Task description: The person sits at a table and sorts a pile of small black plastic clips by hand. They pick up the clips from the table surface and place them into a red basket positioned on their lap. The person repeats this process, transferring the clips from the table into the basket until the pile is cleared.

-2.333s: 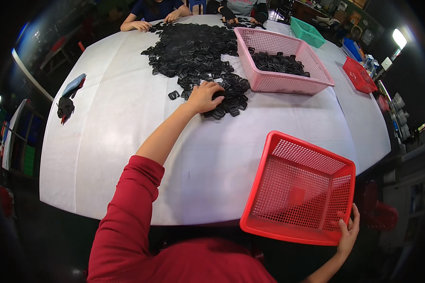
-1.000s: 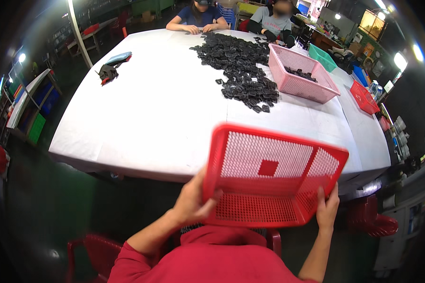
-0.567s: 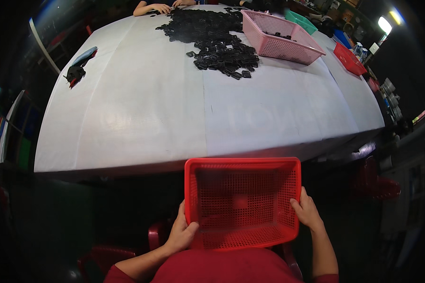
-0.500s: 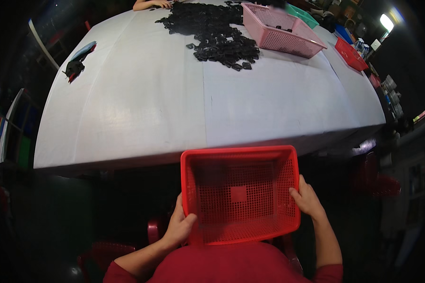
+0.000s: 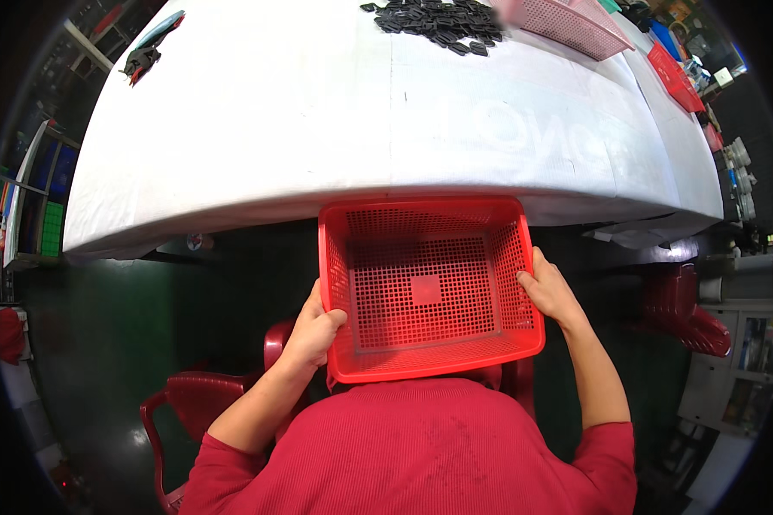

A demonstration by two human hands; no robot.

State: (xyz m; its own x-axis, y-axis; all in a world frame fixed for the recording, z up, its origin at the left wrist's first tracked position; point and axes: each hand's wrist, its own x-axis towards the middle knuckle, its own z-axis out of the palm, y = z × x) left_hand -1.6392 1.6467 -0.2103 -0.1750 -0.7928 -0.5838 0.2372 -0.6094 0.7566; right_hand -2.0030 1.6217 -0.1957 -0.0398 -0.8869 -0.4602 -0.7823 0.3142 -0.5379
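Note:
Between my hands is a red plastic basket (image 5: 365, 365) with mesh walls and floor, held in front of my body. Nothing lies inside it; a plain square patch marks its floor. My left hand (image 5: 312, 330) grips the left side, thumb over the rim and fingers hidden behind the wall. On the opposite side my right hand (image 5: 548, 287) is closed the same way around the wall. The basket's far rim meets the near edge of the white-covered table (image 5: 258, 129) in this view; whether they touch, I cannot tell.
A pile of black flat pieces (image 5: 438, 21) lies at the table's far side, beside a pink mesh basket (image 5: 575, 26). Another red basket (image 5: 674, 77) is at the right. Dark red chairs (image 5: 202, 399) (image 5: 683, 309) stand left and right. A dark bundle (image 5: 142, 60) rests far left.
The view has tilted downward, so the table and pile sit higher and the other person's arm is out of sight. My hands keep hold of the red basket, which appears slightly higher in view.

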